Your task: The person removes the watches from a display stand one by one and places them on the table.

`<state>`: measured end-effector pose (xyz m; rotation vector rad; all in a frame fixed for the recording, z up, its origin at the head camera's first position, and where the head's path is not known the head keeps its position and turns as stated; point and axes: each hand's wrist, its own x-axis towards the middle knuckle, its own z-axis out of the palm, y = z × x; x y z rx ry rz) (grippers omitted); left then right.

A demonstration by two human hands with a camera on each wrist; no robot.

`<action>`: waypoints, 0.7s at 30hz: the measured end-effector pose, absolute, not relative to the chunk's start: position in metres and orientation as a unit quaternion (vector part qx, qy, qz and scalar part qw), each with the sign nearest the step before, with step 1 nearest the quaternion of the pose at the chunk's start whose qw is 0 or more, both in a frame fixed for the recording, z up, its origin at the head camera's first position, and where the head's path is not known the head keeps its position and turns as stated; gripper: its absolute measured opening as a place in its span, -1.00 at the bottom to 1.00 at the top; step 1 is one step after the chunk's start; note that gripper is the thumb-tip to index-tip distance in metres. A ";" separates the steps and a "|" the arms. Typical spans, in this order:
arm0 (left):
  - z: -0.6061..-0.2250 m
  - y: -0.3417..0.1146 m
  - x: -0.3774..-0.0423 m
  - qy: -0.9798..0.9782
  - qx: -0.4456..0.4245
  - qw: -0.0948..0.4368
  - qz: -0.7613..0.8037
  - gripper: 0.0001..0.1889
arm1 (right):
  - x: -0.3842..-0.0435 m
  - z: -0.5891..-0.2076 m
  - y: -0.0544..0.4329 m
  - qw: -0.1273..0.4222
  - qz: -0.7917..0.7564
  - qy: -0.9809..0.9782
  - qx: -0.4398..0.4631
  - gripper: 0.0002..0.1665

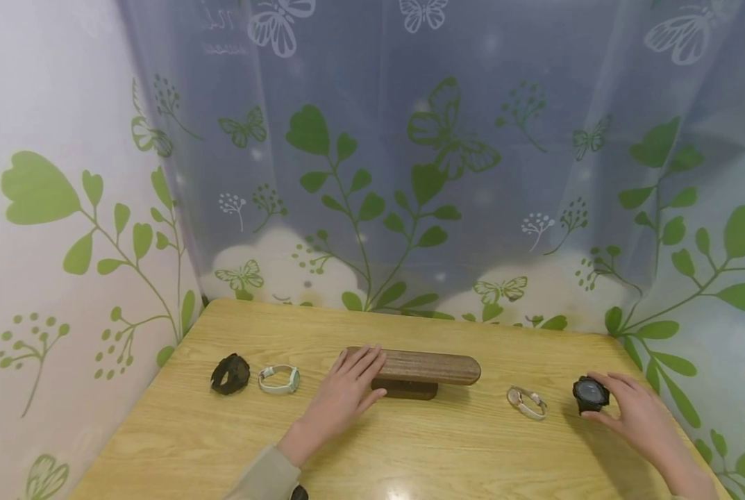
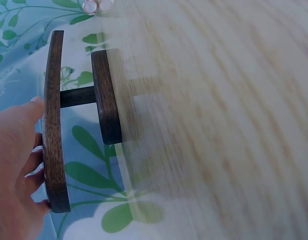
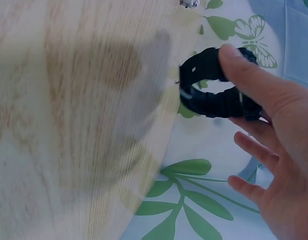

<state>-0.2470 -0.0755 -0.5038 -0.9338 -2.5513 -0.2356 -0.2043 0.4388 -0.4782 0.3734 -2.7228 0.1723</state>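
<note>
Fingers laid over its left end, my left hand (image 1: pixel 341 392) rests on the top bar of a dark wooden T-shaped stand (image 1: pixel 431 366). The left wrist view shows the stand's bar, short post and base (image 2: pixel 108 97), with the left hand (image 2: pixel 16 160) against the bar's top. At the right of the table, my right hand (image 1: pixel 641 417) pinches a black wristwatch (image 1: pixel 591 394) between thumb and fingers. Its strap forms a closed loop in the right wrist view, where the right hand (image 3: pixel 288 135) has its lower fingers spread away from the watch.
A small watch with a pale strap (image 1: pixel 527 403) lies between stand and right hand. Left of the stand are a mint-green watch (image 1: pixel 280 380) and a black watch (image 1: pixel 230 375). Patterned curtains (image 1: pixel 378 153) enclose the wooden table (image 1: pixel 459 451). A dark object (image 1: pixel 299 493) shows partly by the left sleeve.
</note>
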 end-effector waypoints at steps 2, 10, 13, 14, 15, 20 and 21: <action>-0.504 -0.076 -0.247 -0.915 -0.336 0.208 -0.083 -0.32 | -0.205 -0.479 0.441 0.184 0.056 -0.972 0.135 -0.13; -0.503 -0.075 -0.246 -0.915 -0.337 0.205 -0.085 -0.33 | -0.205 -0.483 0.442 0.129 0.067 -0.980 0.137 -0.12; -0.502 -0.075 -0.245 -0.916 -0.335 0.204 -0.085 -0.33 | -0.206 -0.484 0.440 0.119 0.075 -0.981 0.131 -0.12; -0.502 -0.075 -0.245 -0.916 -0.334 0.203 -0.086 -0.33 | -0.207 -0.485 0.439 0.116 0.076 -0.982 0.129 -0.11; -0.502 -0.075 -0.245 -0.916 -0.334 0.203 -0.087 -0.33 | -0.207 -0.485 0.438 0.113 0.079 -0.982 0.127 -0.11; -0.502 -0.075 -0.245 -0.917 -0.333 0.201 -0.090 -0.33 | -0.210 -0.487 0.433 0.106 0.099 -0.981 0.128 -0.13; -0.502 -0.075 -0.245 -0.917 -0.333 0.201 -0.090 -0.33 | -0.210 -0.488 0.432 0.106 0.103 -0.980 0.130 -0.13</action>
